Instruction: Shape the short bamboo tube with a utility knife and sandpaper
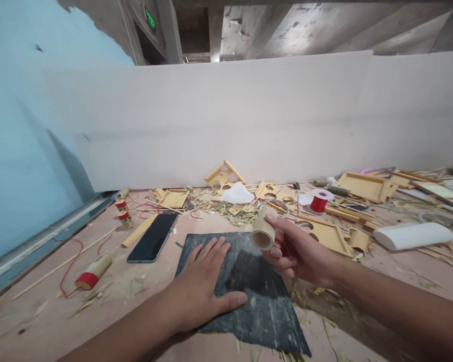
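1. While our left hand [206,286] lies open and flat, gripping nothing, the dark sheet [264,311] sits beneath it
2. Our right hand [300,249] is partly closed, thumb and fingers around the bamboo tube [263,232]
3. At ten o'clock from the sheet, we see a phone [153,239]
4. We hold the tube toward one o'clock
5. Beyond it stands a red spool [319,202]

A pale, hollow bamboo tube [265,229] is hovering tilted above the dark sheet, showing its open round end (a smooth-looking rim). The dark gray abrasive sheet [264,306], scuffed with pale dust, is lying spread on the pinkish tabletop, its lower edge looking ragged.
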A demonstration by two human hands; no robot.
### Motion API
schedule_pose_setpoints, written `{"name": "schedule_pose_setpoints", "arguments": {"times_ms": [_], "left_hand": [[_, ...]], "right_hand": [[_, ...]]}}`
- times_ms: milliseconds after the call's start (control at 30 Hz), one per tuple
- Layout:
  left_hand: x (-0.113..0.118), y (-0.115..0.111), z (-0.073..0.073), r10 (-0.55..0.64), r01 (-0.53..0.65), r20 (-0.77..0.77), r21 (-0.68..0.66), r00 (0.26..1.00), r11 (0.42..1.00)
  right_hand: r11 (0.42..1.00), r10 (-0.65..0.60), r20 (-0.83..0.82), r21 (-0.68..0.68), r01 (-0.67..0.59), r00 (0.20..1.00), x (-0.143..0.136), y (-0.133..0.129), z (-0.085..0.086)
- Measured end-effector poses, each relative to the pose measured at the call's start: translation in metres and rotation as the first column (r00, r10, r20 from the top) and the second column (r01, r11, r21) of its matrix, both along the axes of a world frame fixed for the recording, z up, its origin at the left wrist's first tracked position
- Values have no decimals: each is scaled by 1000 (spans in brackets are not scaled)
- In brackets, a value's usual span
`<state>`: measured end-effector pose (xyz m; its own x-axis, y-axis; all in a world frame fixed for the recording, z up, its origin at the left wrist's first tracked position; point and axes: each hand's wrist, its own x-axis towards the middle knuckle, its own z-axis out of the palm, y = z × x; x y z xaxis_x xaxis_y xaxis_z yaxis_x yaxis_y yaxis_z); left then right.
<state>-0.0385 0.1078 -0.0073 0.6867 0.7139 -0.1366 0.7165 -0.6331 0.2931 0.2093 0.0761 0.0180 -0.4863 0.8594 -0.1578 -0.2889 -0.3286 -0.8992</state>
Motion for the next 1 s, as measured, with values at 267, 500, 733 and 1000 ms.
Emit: {"name": "schedule_pose_setpoints", "arguments": {"times_ms": [267,500,733,1000], "left_hand": [[1,0,-2,-6,6,-5,-3,1000,1000],[-5,4,11,-119,69,249,200,961,977],[-6,-5,29,-384,228,279,461,880,857],[-5,-9,20,-447,242,266,559,854,793]], "right_hand": [[999,30,30,27,-31,999,-2,-3,1],[918,-299,496,384,103,815,-4,-7,-9],[710,-362,657,654,-261,662,-11,-15,-6],[665,-397,648,691,-283,650,-11,-18,-3]]}}
